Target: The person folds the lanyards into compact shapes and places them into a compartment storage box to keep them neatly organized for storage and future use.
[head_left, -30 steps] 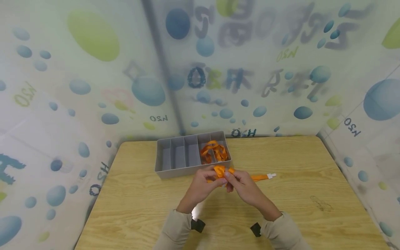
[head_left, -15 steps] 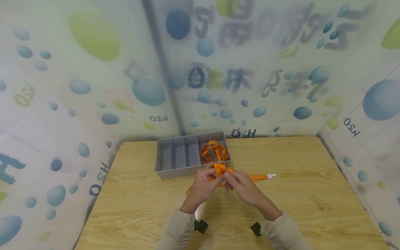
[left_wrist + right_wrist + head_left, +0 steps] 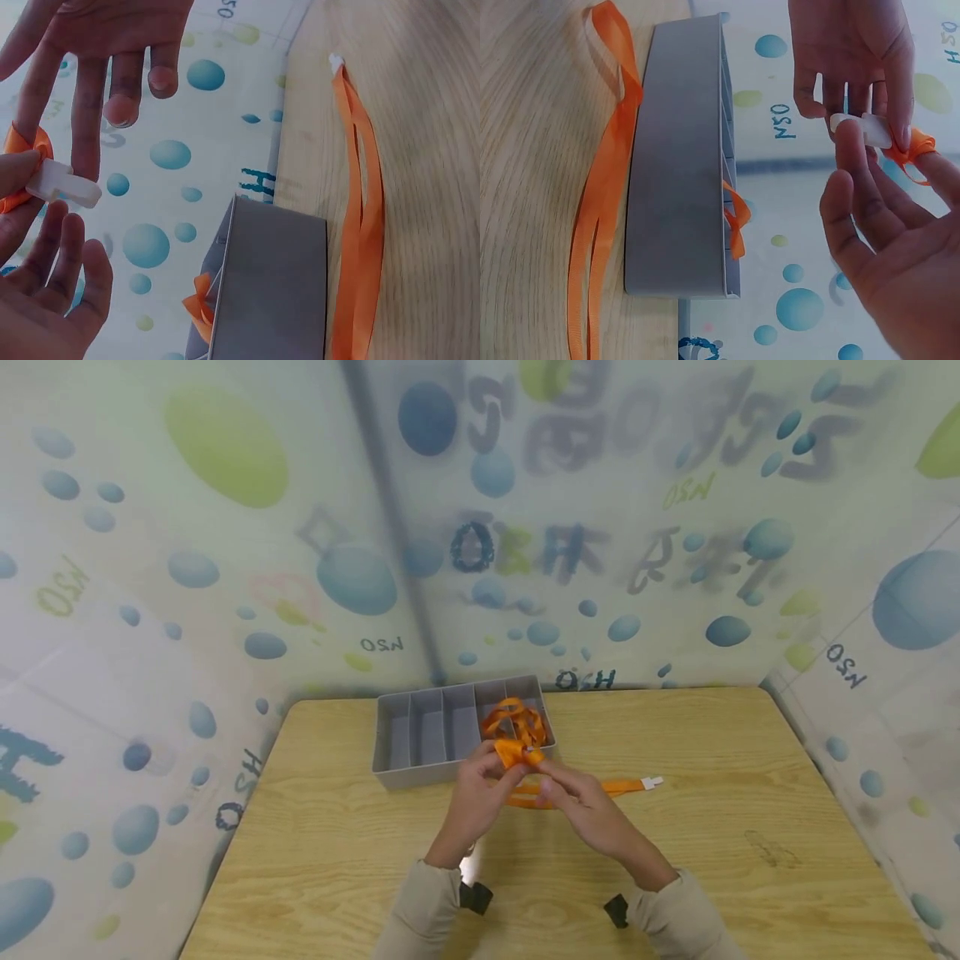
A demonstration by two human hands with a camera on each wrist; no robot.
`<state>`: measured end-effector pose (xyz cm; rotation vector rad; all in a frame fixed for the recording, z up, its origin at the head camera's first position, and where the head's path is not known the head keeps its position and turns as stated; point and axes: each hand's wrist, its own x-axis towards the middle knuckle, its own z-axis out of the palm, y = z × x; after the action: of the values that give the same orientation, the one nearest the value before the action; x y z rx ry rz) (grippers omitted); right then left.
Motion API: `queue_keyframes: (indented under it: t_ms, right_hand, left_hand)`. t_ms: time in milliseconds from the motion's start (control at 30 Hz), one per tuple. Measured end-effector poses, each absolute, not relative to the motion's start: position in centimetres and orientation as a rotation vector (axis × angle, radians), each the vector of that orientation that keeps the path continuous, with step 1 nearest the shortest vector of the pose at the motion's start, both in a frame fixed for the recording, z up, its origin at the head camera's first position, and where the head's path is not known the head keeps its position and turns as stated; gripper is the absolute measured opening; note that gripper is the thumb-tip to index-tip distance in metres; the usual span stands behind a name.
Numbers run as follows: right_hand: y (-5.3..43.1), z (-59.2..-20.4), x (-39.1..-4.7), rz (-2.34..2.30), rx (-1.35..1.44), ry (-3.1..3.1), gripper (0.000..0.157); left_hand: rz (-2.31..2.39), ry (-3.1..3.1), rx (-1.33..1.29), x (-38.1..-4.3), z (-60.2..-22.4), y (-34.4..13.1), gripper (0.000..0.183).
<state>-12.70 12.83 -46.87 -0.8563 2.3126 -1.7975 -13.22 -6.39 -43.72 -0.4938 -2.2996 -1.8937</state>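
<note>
in the head view we see the left hand (image 3: 472, 793) pinching an orange ribbon (image 3: 513, 753) near the grey box's (image 3: 420, 774) front edge; the right hand (image 3: 592, 810) touches it, fingers mostly straight. both wrist views show us its white clip (image 3: 64, 184), barely visible from above. only the head view shows us orange loops (image 3: 528, 728) filling the rightmost compartments.

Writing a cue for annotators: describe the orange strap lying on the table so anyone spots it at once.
On the wooden table, find the long gray divided tray. Just in front, an orange strap runs to the person's right, ending in a white clip. It lies stretched out on the wood; the looped pile is in the tray and the held bundle is off the table.
</note>
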Motion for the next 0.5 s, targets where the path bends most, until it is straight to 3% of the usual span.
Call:
queue_keyframes:
  t_ms: [167,367,500]
  right_hand:
    - [12.9,-47.4,-13.2,-1.880,-0.859,2.400,0.038]
    - [12.9,-48.2,-14.2,-1.928,-0.676,2.611,0.038]
    - [12.5,-46.6,-14.1,-1.967,-0.581,2.679,0.035]
  left_hand:
    - [-1.907,-2.234,-0.458,-14.0,-44.1,-7.0,0.013]
    - [-1.836,-2.222,-0.402,-14.8,-44.4,-7.9,0.012]
    - [-1.741,-2.235,-0.359,-15.5,-44.9,-8.5,0.010]
